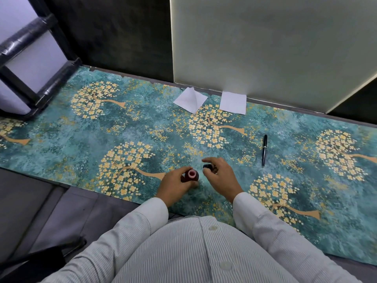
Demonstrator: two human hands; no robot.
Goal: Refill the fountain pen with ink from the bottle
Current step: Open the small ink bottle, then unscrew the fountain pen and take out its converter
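Fountain pen (264, 150): I see it capped and black, lying flat on the worktop (81, 139), long axis running near-to-far, well apart to the right of both hands.
Ink bottle (191, 175): upright near the worktop's near edge, mouth open and facing up, pink rim showing.
Left hand (175, 184): fingers curled round the bottle, gripping its side.
Right hand (219, 176): just beside the bottle; thumb and fingers pinch the dark cap (207, 166), index finger stretched out.
Tissues (212, 101): two white squares at the far edge, against the wall panel.
Room: patterned teal surface lies bare to the left and between hands and pen.
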